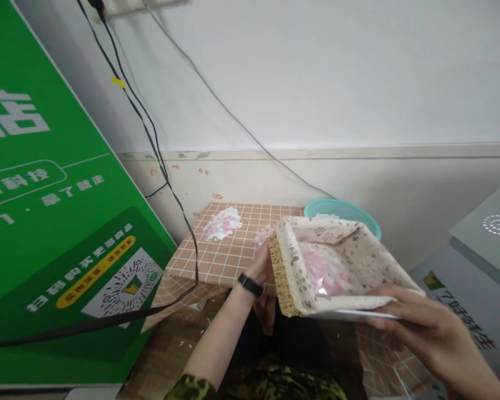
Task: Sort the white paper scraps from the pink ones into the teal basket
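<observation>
A woven basket with a floral cloth lining is held tilted above the table. In it lies a heap of pink and white small pieces, too blurred to name. My left hand grips the basket's left side, its fingertips hidden behind the weave. Wrapped over the near right rim, my right hand has its fingers on the lining and on a thin white flat edge below it. A pink and white pile lies on the checked tablecloth, and a second pile is partly hidden by the basket.
Behind the basket stands a turquoise basin with white pieces inside. A black cable hangs across the table's left side. A green sign panel stands at left, a grey cabinet at right. White scraps lie on the floor.
</observation>
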Demonstrator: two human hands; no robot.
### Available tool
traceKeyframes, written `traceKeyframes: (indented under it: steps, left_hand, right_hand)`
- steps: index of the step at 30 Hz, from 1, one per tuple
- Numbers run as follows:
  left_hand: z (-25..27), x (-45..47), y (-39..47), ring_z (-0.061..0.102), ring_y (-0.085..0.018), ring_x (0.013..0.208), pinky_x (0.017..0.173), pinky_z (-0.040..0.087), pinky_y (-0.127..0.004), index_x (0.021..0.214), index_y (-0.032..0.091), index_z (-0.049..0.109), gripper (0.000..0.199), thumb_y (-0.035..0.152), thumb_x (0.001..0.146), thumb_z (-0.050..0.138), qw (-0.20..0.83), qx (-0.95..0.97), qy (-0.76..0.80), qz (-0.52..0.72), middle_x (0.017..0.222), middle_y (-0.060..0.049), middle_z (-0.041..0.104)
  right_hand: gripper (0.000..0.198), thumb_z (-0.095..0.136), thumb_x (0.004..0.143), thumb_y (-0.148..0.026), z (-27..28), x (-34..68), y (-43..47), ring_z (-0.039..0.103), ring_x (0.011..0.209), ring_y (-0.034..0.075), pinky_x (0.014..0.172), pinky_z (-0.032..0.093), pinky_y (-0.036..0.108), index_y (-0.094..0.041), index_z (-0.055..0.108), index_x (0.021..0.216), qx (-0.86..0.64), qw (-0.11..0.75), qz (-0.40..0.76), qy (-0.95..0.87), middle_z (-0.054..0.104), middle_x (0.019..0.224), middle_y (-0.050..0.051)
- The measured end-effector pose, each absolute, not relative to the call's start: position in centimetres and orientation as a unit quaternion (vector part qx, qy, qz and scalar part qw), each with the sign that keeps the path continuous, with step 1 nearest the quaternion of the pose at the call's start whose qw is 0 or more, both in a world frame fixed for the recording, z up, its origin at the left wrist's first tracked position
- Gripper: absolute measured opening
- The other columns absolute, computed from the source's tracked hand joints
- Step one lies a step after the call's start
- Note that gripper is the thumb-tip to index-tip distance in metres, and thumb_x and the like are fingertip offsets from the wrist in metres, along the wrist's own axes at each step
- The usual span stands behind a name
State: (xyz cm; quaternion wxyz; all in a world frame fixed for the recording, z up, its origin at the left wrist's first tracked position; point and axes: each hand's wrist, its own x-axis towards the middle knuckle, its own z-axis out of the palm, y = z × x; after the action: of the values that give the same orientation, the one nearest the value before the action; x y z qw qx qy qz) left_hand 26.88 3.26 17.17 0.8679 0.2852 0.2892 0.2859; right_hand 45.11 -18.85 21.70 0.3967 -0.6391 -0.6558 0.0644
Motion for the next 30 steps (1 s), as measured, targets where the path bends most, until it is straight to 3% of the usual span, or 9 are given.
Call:
traceKeyframes:
  steps: [5,8,11,14,16,18,22,27,30]
  left_hand:
    - [11.8,13.6,-2.3,0.065,-0.023,0.081,0.075,0.049,-0.035,0.102,0.016,0.064,0.029,0.021,0.074,0.06,0.808,0.338,0.337,0.345,0.093,-0.01,0.071]
    - [10.8,6.8,-6.8,0.062,-0.032,0.097,0.085,0.045,-0.049,0.111,0.015,0.06,0.042,0.013,0.069,0.06,0.849,0.29,0.306,0.318,0.11,-0.015,0.065]
    - [10.8,3.1,-10.0,0.049,-0.038,0.118,0.098,0.032,-0.058,0.131,0.025,0.043,0.064,0.036,0.072,0.062,0.862,0.218,0.252,0.382,0.135,-0.015,0.048]
    - [9.5,1.7,-11.7,0.043,-0.038,0.123,0.103,0.026,-0.057,0.139,0.034,0.029,0.092,0.05,0.059,0.072,0.838,0.222,0.233,0.44,0.144,-0.012,0.038]
    - [7.8,1.3,-12.4,0.041,-0.031,0.126,0.106,0.024,-0.052,0.136,0.033,0.035,0.072,0.042,0.071,0.065,0.795,0.225,0.274,0.491,0.14,-0.009,0.045]
    - [6.1,0.8,-12.9,0.048,-0.029,0.121,0.106,0.026,-0.05,0.122,0.024,0.054,0.045,0.039,0.08,0.057,0.79,0.202,0.32,0.481,0.124,-0.01,0.059]
    - [4.3,-0.7,-13.9,0.06,-0.028,0.105,0.102,0.033,-0.048,0.089,0.014,0.069,0.019,0.027,0.077,0.061,0.767,0.183,0.378,0.485,0.093,-0.009,0.071]
    - [3.2,-1.6,-14.9,0.061,-0.029,0.102,0.095,0.043,-0.043,0.088,0.009,0.068,0.028,0.032,0.075,0.061,0.759,0.14,0.416,0.481,0.087,-0.013,0.071]
    - [2.4,-1.4,-14.7,0.064,-0.031,0.095,0.087,0.048,-0.044,0.087,0.01,0.065,0.029,0.036,0.073,0.061,0.728,0.107,0.476,0.482,0.082,-0.013,0.071]
  right_hand:
    - [0.018,0.059,0.076,-0.03,17.8,37.7,-19.3,0.066,0.078,0.024,0.06,0.056,0.033,-0.041,0.069,0.085,-0.606,0.391,0.092,-0.687,0.068,0.09,0.001]
    - [0.021,0.053,0.08,-0.025,15.9,33.2,-18.9,0.066,0.083,0.023,0.066,0.056,0.033,-0.038,0.067,0.088,-0.579,0.401,0.113,-0.701,0.068,0.094,0.003]
    - [0.029,0.043,0.084,-0.018,13.6,29.0,-18.0,0.064,0.086,0.02,0.071,0.054,0.032,-0.034,0.064,0.095,-0.542,0.406,0.156,-0.719,0.066,0.097,0.005]
    - [0.028,0.042,0.084,-0.01,10.9,25.3,-17.2,0.064,0.083,0.018,0.071,0.052,0.028,-0.025,0.065,0.091,-0.517,0.412,0.15,-0.735,0.065,0.095,0.008]
    - [0.027,0.042,0.083,-0.007,9.4,23.3,-17.1,0.063,0.082,0.018,0.07,0.051,0.027,-0.021,0.064,0.088,-0.51,0.397,0.14,-0.75,0.064,0.096,0.009]
    - [0.027,0.042,0.081,-0.004,8.4,21.7,-17.3,0.062,0.081,0.017,0.069,0.05,0.027,-0.019,0.063,0.087,-0.506,0.366,0.136,-0.769,0.063,0.099,0.009]
    - [0.026,0.043,0.08,-0.003,7.5,19.6,-18.2,0.06,0.079,0.017,0.069,0.049,0.027,-0.02,0.062,0.087,-0.503,0.322,0.162,-0.786,0.061,0.099,0.008]
    - [0.021,0.045,0.081,-0.006,6.9,18.8,-18.3,0.06,0.082,0.017,0.073,0.048,0.028,-0.019,0.061,0.08,-0.499,0.29,0.207,-0.79,0.061,0.097,0.007]
    - [0.019,0.045,0.082,-0.009,6.9,18.8,-18.1,0.061,0.091,0.018,0.08,0.048,0.028,-0.018,0.062,0.08,-0.478,0.289,0.235,-0.796,0.061,0.11,0.008]
